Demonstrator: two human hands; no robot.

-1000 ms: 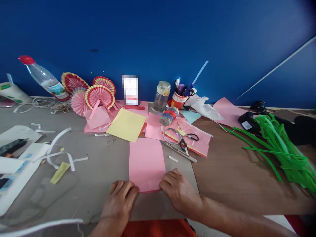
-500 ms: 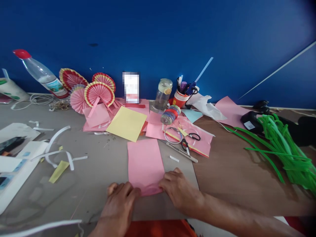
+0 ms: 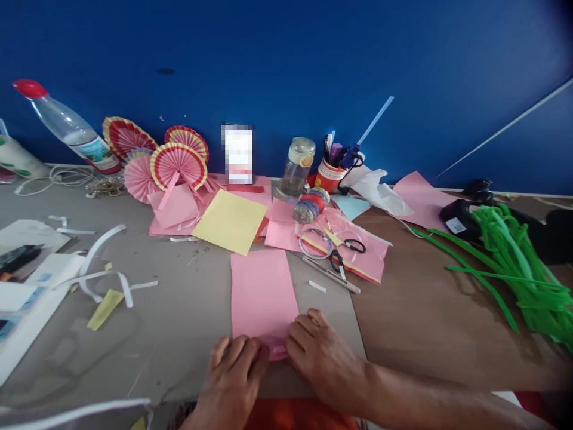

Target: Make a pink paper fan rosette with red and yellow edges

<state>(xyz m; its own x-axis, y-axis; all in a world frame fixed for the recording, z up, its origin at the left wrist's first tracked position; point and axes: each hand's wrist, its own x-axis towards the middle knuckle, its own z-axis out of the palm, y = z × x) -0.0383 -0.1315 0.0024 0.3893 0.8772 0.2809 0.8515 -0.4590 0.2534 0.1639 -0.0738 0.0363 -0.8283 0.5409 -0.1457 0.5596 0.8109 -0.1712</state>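
Note:
A pink sheet of paper [image 3: 262, 292] lies flat on the grey table in front of me, its near edge folded up. My left hand [image 3: 239, 364] presses on the left end of that fold with curled fingers. At the right end, my right hand [image 3: 313, 349] has its fingers closed on the same folded edge. The hands are a short gap apart, and their fingertips are partly hidden. Just beyond the sheet lie a yellow sheet of paper [image 3: 230, 222] and a utility knife [image 3: 331, 275]. Black-handled scissors [image 3: 338, 260] rest on more pink paper.
Pleated paper fans [image 3: 179, 167] stand at the back left beside a tilted bottle [image 3: 71, 128]. A phone [image 3: 239, 154], water bottle [image 3: 298, 164], tape rolls [image 3: 312, 205] and pen cup [image 3: 331, 173] line the blue wall. Green pipe cleaners [image 3: 523, 269] lie right; paper strips [image 3: 101, 263] left.
My left hand has slid to the right along the folded edge, closer to my right hand. The right hand has stayed nearly in place. The view has shifted slightly.

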